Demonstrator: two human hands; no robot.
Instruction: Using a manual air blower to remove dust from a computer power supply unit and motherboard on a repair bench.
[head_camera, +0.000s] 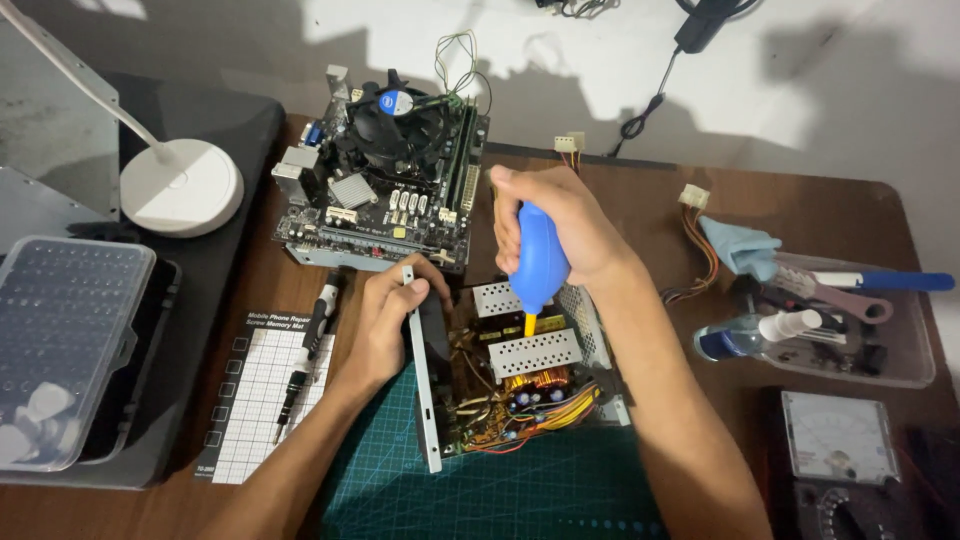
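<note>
Power supply (520, 375) on cutting mat (480, 490); motherboard (385, 180) behind; screwdriver (308, 360) left.

Bright overhead light, hard shadows, sharp.

multimeter (850, 470) cut off at bottom edge, blower (538, 262) bulb partly hidden by hand (565, 225)

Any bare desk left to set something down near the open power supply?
Bare wooden desk runs behind the open metal power supply, between the green motherboard and the clear plastic tray. The near part of the green cutting mat is also free. Crowded: the left side and the right edge.
</note>
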